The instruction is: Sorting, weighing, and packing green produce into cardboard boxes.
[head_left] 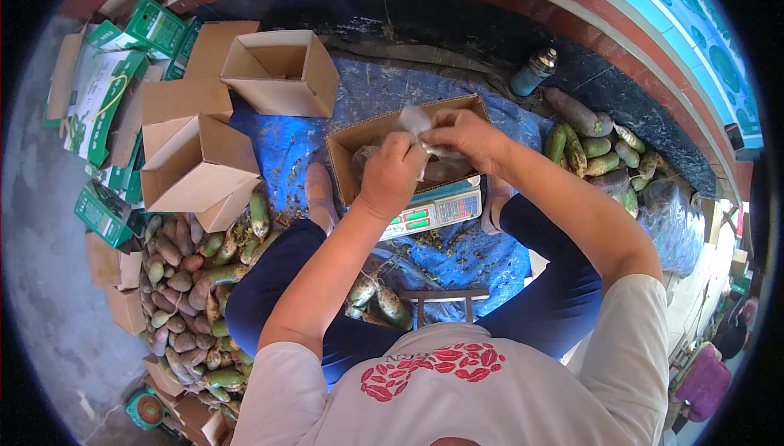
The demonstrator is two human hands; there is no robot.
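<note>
My left hand point(394, 170) and my right hand point(467, 137) are close together above an open cardboard box point(345, 152). Each pinches part of a thin clear plastic bag point(415, 121), whose bunched end sticks up between the fingers. Lower down, the bag's film spreads inside the box around brownish contents that I cannot make out well. The box rests on a digital scale point(437, 214) with a keypad and green displays. My feet stand on either side of the box and scale.
Open cardboard boxes point(286, 91) stand at left, beside green printed cartons point(122, 107). Reddish and green root vegetables point(184, 291) are heaped at lower left, with more long ones point(604, 148) at right. A flask point(535, 72) stands by the wall. Blue tarp point(359, 86) covers the floor.
</note>
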